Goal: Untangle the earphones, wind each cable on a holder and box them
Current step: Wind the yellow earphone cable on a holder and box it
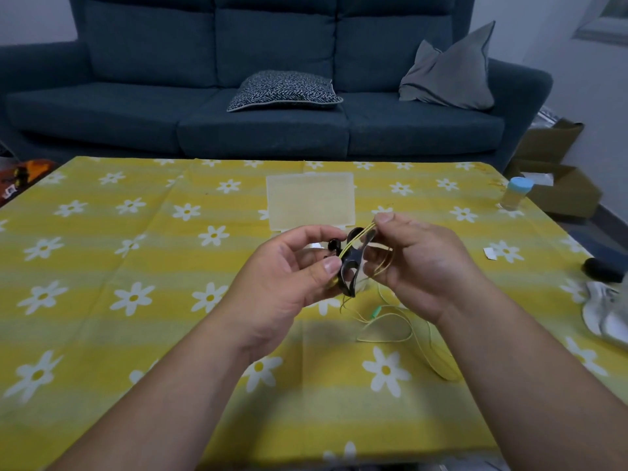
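My left hand (289, 270) grips a black cable holder (351, 266) above the table, thumb pressed on its near side. A thin yellow earphone cable (356, 241) runs across the holder's top. My right hand (418, 263) pinches that cable between thumb and fingers just right of the holder. More yellow cable (387, 329) hangs down in loose loops onto the cloth below my right wrist, with a small green plug (373, 314) in it. Black earbuds (334, 245) show by my left fingertips. A translucent plastic box (309, 200) lies behind my hands.
The table wears a yellow cloth with white daisies (136, 300). A blue-lidded jar (515, 193) stands at the far right, with a black object (603, 270) and a white shoe (605, 314) at the right edge. A blue sofa (238, 124) fills the background.
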A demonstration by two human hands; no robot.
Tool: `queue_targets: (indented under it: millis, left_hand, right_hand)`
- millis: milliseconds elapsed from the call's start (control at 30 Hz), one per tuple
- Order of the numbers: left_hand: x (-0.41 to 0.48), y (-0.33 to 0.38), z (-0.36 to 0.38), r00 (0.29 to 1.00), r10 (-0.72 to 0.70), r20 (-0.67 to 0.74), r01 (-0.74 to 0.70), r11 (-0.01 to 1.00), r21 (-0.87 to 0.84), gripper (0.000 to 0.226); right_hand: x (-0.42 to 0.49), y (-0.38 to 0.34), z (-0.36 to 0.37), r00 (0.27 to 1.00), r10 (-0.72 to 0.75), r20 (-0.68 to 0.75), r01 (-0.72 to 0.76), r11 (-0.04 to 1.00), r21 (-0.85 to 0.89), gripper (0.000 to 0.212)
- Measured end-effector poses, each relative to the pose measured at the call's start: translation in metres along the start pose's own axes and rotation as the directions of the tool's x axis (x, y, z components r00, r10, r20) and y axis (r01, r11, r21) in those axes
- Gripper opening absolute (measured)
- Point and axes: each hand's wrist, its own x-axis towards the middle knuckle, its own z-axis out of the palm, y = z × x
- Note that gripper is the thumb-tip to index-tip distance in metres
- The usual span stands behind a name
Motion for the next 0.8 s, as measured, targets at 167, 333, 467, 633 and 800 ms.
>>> queue_targets:
  millis: [167, 333, 467, 633, 800]
  left_hand:
    - [0.001, 0.000, -0.004, 1.000, -0.018, -0.018, 0.017, 0.999, -0.045, 0.031]
    - [0.004, 0.003, -0.009, 0.989, 0.027, -0.148, -0.030, 0.999, -0.016, 0.032]
    - [0.006, 0.002, -0.010, 0.956, 0.126, -0.266, -0.106, 0.990, 0.090, 0.028]
    - [0.007, 0.002, -0.013, 0.923, 0.176, -0.341, -0.125, 0.978, 0.166, 0.026]
    - [0.007, 0.003, -0.016, 0.912, 0.170, -0.372, -0.122, 0.981, 0.149, 0.025]
  right_hand:
    - [-0.001, 0.008, 0.000, 0.998, 0.064, 0.024, -0.053, 0.943, -0.328, 0.026]
    - [-0.009, 0.020, 0.007, 0.983, 0.116, 0.146, -0.020, 0.846, -0.533, 0.029]
    - [-0.017, 0.026, 0.015, 0.960, 0.145, 0.240, 0.017, 0.825, -0.565, 0.037]
    - [-0.020, 0.026, 0.017, 0.944, 0.150, 0.292, 0.049, 0.815, -0.577, 0.037]
    - [-0.023, 0.022, 0.016, 0.921, 0.147, 0.361, 0.104, 0.799, -0.592, 0.035]
